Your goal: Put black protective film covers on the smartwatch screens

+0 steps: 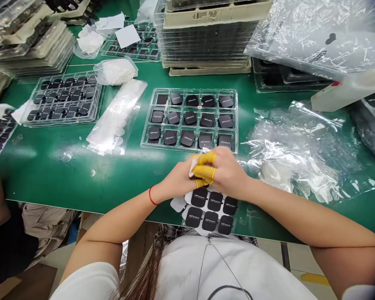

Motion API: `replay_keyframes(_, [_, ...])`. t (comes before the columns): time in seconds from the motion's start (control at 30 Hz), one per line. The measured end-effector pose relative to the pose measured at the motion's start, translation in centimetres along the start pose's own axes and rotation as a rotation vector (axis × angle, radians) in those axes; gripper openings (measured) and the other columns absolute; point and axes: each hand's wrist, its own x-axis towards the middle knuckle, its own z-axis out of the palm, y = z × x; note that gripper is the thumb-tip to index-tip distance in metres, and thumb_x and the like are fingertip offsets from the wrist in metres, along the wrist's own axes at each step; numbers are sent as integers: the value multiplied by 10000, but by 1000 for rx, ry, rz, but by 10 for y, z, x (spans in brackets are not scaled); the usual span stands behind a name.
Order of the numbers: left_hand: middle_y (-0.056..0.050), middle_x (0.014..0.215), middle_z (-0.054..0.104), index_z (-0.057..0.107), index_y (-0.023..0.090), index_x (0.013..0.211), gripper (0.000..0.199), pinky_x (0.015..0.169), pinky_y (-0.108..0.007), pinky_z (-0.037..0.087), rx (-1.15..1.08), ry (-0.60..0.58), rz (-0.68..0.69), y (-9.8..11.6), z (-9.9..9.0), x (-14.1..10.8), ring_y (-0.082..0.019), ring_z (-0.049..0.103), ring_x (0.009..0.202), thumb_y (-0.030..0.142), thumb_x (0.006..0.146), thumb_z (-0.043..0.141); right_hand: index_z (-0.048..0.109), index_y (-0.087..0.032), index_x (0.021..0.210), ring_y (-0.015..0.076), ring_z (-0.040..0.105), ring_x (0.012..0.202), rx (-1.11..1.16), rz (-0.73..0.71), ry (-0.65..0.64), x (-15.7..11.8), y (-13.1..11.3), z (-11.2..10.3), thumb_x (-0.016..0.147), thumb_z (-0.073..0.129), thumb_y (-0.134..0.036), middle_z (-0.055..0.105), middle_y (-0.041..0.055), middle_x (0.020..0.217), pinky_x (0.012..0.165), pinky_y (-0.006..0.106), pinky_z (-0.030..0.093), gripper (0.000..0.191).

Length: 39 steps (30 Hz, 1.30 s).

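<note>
The left hand [176,181] and right hand [228,173], in yellow finger cots [203,171], pinch a white scrap [191,166]; black pads [210,210] lie nearer the body, a clear tray [189,89] beyond.

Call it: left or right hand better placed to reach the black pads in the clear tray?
Right, probably. The right hand sits closest to the clear tray's near edge, just below a row of black pads. The left hand is farther off, partly covered by the right's yellow finger cots.

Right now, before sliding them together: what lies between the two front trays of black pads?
The head view shows a long clear bag of white discs on the green mat.
</note>
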Motion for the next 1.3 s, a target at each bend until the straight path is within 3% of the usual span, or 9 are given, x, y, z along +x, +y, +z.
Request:
replay_keyframes(0.1, [-33,991,662,525,214,1220,541,748,-280,534,-176,8,-74,-1,2,1,-162,640,840,297,739,758,735,-281,905,198,497,766,-35,77,44,-2,2,8,945,537,-233,666,52,873,702,367,349,207])
replay_keyframes(0.23, [-40,1058,671,554,217,1200,538,794,-282,535,-104,41,-14,-1,7,4,-160,647,878,249,712,780,720,-281,921,202,518,768,-28,24,56,-5,5,8,945,521,-223,668,41,841,706,369,369,208])
replay_keyframes(0.4, [-51,1117,662,455,264,1305,575,883,-350,565,-264,161,2,-5,13,2,-197,686,985,340,805,728,668,-244,1050,275,563,918,-41,467,114,-1,22,2,943,507,-284,680,92,966,788,426,411,197])
replay_keyframes(0.53, [-81,1321,582,427,275,1305,539,988,-384,539,-168,315,165,-11,12,-2,-236,606,1220,376,843,686,672,-207,1043,276,578,909,105,514,-68,-2,22,-1,948,466,-291,685,98,955,801,429,439,243])
replay_keyframes(0.67, [-88,1360,540,436,265,1268,522,1017,-381,520,-178,309,202,-10,11,-2,-248,528,1316,387,832,697,691,-198,1022,264,594,886,181,454,-171,-5,14,3,921,537,-277,702,87,944,801,427,445,200])
replay_keyframes(0.8, [-67,1305,576,412,270,1248,573,944,-319,534,-450,265,101,1,5,3,-187,612,1175,376,794,744,711,-236,977,247,603,905,126,352,-49,-6,12,6,910,586,-242,712,72,975,819,423,443,142])
replay_keyframes(0.97, [-23,989,654,464,228,1246,606,552,-190,451,-503,256,-206,7,-6,10,-100,618,733,391,752,776,730,-297,885,232,613,871,226,223,87,-4,5,-3,910,610,-271,708,42,899,864,453,458,125])
replay_keyframes(1.17, [-25,880,676,562,190,1107,465,597,-215,486,-506,108,-141,6,-5,9,-133,654,746,433,766,763,715,-281,836,205,639,811,643,626,120,-1,-2,-15,834,672,-260,694,11,846,785,398,523,48])
replay_keyframes(1.3, [-4,808,660,533,223,1163,436,559,-214,455,-498,102,-254,5,-6,9,-127,653,680,468,835,682,720,-285,824,206,642,849,723,684,161,0,-5,-20,816,703,-283,699,6,860,842,405,524,19])
